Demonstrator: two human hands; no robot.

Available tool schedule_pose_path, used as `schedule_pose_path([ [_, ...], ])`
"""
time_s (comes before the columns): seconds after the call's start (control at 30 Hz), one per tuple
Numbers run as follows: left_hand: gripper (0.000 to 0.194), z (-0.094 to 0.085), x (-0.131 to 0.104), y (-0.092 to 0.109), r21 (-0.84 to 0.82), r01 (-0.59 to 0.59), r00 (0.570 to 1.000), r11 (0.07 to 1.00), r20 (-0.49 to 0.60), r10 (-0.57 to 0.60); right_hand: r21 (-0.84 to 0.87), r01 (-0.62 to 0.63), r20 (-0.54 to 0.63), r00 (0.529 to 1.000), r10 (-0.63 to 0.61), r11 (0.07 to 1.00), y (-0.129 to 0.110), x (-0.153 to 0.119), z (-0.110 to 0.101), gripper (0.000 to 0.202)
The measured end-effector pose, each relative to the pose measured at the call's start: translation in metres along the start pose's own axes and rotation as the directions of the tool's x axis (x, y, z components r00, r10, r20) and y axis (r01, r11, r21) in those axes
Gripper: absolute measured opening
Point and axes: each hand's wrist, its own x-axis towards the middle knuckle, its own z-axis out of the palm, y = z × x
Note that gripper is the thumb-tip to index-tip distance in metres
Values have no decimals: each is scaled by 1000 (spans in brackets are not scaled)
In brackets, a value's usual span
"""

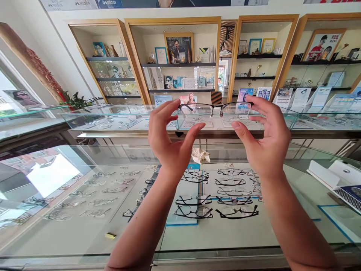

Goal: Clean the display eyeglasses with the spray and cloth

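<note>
A pair of half-rim eyeglasses (216,105) with a dark upper frame is held up at eye height, level, above the display counter. My left hand (169,135) has its fingers closed at the left end of the frame, its thumb apart below the lens. At the right end, the fingers of my right hand (265,135) grip the other side, thumb likewise lower and free. Beneath my forearms, several eyeglasses (231,182) lie in rows in the glass case. A crumpled beige cloth (201,155) sits behind them, between my wrists.
The glass-topped counter (135,241) spans the foreground. A small yellow object (110,235) lies at left. On the right are an open white case (324,175) and a laptop (351,194). Another glass showcase (118,122) stands beyond, before wall shelves (180,65).
</note>
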Motion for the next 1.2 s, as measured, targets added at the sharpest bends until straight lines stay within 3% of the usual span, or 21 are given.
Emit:
schedule_pose_path([
  [0.2, 64, 5, -2, 6, 95, -33, 997, 995, -61, 38, 14, -42, 6, 999, 42, 999, 0, -2, 5, 57],
  [0.4, 53, 6, -1, 12, 0, -45, 993, 999, -108, 44, -4, -23, -15, 1000, 23, 1000, 2, -3, 7, 59],
  [0.73, 66, 7, -4, 13, 142, -34, 996, 989, -72, 44, 24, -27, -25, 999, 28, 999, -6, -3, 8, 54],
  [0.93, 72, 8, -5, 9, 40, -23, 996, 999, -88, 26, -12, -28, -56, 998, 27, 1000, -6, -5, 12, 57],
  [1.03, 68, 9, -4, 7, -43, -19, 994, 999, -110, 14, -19, -37, -64, 997, 35, 999, -6, -5, 12, 57],
  [1.2, 62, 10, -4, 6, -38, 16, 992, 999, -127, -21, 0, -52, -55, 997, 51, 999, -5, -5, 13, 59],
])
